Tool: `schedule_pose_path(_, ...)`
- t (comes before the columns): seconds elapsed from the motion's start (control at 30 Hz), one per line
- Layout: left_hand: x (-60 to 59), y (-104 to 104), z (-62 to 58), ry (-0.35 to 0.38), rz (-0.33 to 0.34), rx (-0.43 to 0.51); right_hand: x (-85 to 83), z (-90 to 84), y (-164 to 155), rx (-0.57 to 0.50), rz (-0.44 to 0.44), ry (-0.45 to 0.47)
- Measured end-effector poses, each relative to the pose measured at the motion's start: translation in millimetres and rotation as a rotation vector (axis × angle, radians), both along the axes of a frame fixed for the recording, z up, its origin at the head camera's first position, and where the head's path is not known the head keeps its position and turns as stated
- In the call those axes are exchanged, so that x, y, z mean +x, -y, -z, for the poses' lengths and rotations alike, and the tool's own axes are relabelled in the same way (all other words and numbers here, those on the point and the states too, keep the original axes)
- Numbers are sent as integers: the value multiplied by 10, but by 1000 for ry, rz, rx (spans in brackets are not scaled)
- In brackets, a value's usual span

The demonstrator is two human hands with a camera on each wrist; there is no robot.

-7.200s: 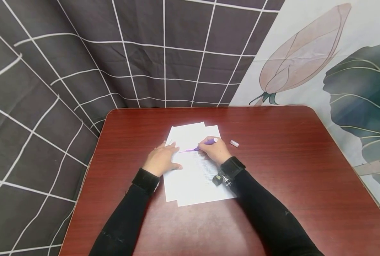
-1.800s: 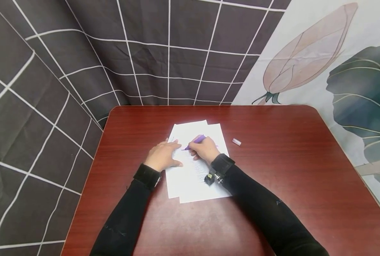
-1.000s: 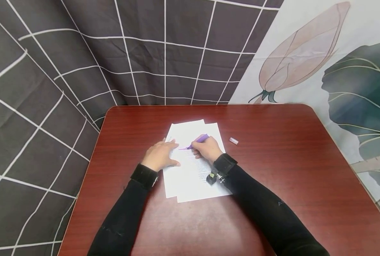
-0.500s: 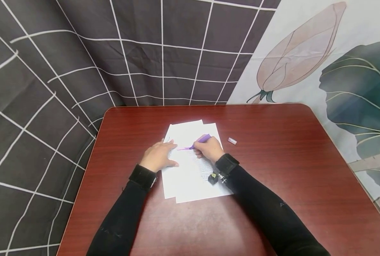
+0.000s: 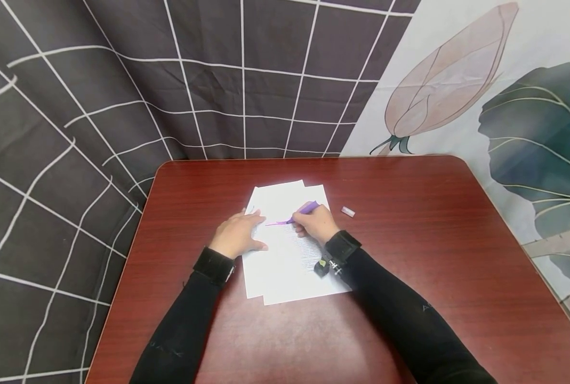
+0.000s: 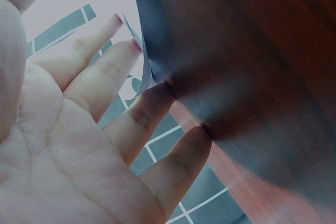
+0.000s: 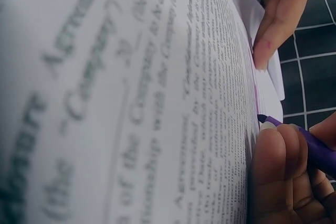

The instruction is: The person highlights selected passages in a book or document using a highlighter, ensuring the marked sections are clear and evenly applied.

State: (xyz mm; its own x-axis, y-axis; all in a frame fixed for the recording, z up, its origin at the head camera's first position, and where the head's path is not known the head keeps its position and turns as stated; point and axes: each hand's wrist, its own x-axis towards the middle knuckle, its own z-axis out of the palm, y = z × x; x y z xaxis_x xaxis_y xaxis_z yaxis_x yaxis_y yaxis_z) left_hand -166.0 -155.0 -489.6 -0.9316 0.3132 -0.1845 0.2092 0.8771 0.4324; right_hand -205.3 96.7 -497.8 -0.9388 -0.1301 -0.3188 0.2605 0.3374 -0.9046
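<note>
Two overlapping sheets of printed paper (image 5: 285, 277) lie near the table's middle. My right hand (image 5: 319, 224) pinches a purple marker (image 5: 310, 207), its tip down on the page at the right end of a thin purple line (image 5: 276, 223). The right wrist view shows the marker (image 7: 321, 153) from close by, above dense rows of text. Spread flat, my left hand (image 5: 234, 236) rests on the left edge of the sheets. In the left wrist view, some of its fingertips touch the paper and others the tabletop. A small pale cap (image 5: 348, 212) lies right of the sheets.
The reddish-brown table (image 5: 433, 240) reaches well past the paper on both sides. Behind it and to the left hangs a dark cloth (image 5: 208, 80) with a white grid. A white leaf-and-bud cloth (image 5: 448, 90) hangs at the right.
Over the last second the marker has moved slightly right and the purple line has lengthened. Earlier, the right hand shifted left across the page. The left hand has kept its place on the paper.
</note>
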Motion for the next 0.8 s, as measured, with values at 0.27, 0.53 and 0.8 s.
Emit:
schedule_pose_path(0.27, -21, -4, 17, -1, 1, -12, -7, 23, -18, -2, 6, -10)
schedule_pose_path(0.53, 0, 1, -9, 3, 4, -12, -15, 15, -46, -24, 10, -11)
schedule_pose_path(0.8, 2, 11, -20, 6, 8, -16, -10, -3, -64, -51, 21, -9)
